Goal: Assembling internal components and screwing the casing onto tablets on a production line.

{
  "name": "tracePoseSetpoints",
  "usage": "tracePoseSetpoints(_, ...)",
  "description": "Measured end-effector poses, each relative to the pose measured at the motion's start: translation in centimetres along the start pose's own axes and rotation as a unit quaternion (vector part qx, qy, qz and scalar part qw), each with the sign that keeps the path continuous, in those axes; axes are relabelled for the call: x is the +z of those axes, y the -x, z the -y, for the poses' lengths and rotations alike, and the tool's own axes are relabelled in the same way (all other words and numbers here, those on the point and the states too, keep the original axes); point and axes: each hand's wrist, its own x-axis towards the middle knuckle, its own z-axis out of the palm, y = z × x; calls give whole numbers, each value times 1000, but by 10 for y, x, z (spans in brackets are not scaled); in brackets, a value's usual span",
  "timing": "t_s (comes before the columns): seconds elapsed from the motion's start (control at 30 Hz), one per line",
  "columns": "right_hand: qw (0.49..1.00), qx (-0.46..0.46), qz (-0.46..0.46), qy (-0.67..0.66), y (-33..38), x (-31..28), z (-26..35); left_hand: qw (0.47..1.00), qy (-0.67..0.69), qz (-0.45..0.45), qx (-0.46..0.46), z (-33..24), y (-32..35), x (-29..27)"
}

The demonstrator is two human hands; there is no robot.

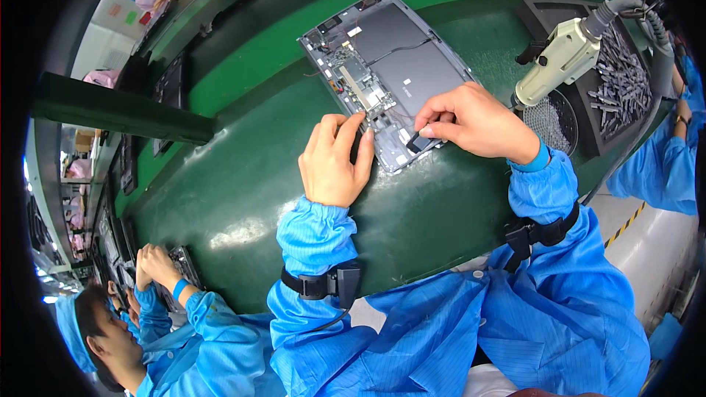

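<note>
Open device (tablet or slim laptop, cannot be told) point(430, 44) laid flat and slanted on the green table point(220, 206), inner side up. Done, as far as can be judged: circuit board point(357, 77) and large dark panel point(412, 66) seated in the shell, a black cable point(401, 49) run across the panel. Small black piece point(415, 144) pinched narrowly between thumb and forefinger of the right hand point(482, 121), at the near corner; whether it is fixed down yet is hidden by the fingers. By the left hand point(329, 162) the near left edge is touched, thumb and forefinger slightly apart, nothing seen held between them. Left to do, presumably: that corner piece to be settled and the shell closed (no cover is seen over the parts).
</note>
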Motion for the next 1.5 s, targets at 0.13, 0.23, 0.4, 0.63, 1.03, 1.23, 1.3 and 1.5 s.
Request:
tracePoseSetpoints(0.13, 998, -52, 5, 25, 0, 1, -12, 999, 22, 15, -39, -6, 0, -1)
tracePoseSetpoints(0.23, 997, -71, 6, 32, 1, 1, -13, 998, 45, -19, -26, -11, 1, -2)
tracePoseSetpoints(0.4, 992, -99, 6, 73, 2, 2, -17, 992, 55, 16, 114, -31, 4, 2)
tracePoseSetpoints(0.63, 988, -109, -17, 111, 5, 3, -16, 994, 28, 24, 106, -38, 8, 14)
tracePoseSetpoints(1.03, 759, -239, -603, 49, 46, -16, 8, 990, -8, 31, 141, -35, 8, 10)
tracePoseSetpoints(1.23, 890, 2, -359, -282, 48, -46, -23, 986, -80, 35, 143, -43, 8, 19)
tracePoseSetpoints(1.3, 917, 17, -261, -301, 41, -56, -25, 984, -84, 36, 153, -40, 8, 23)
tracePoseSetpoints(1.5, 837, -90, -416, -343, 57, -64, -29, 990, -48, -12, 133, -38, 10, 20)
